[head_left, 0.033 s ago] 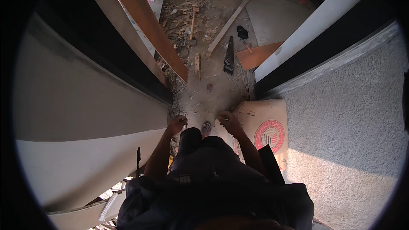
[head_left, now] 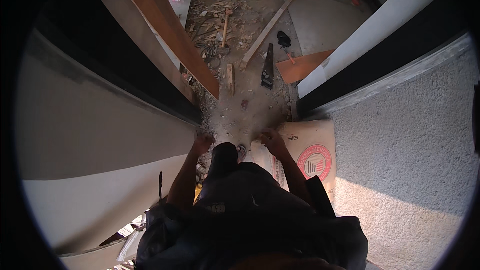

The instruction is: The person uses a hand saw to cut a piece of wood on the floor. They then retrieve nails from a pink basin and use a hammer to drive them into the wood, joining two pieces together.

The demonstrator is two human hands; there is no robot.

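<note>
Left hand loosely curled by the doorway, right hand bent-fingered near a tan sack that stood against the rough wall, whether either held anything I could not tell, a saw lying beyond.

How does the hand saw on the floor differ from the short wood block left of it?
The hand saw is dark; the short wood block is pale brown. The saw narrows toward its far end, while the block looks fairly even in width. Both lie on the dusty floor.
</note>
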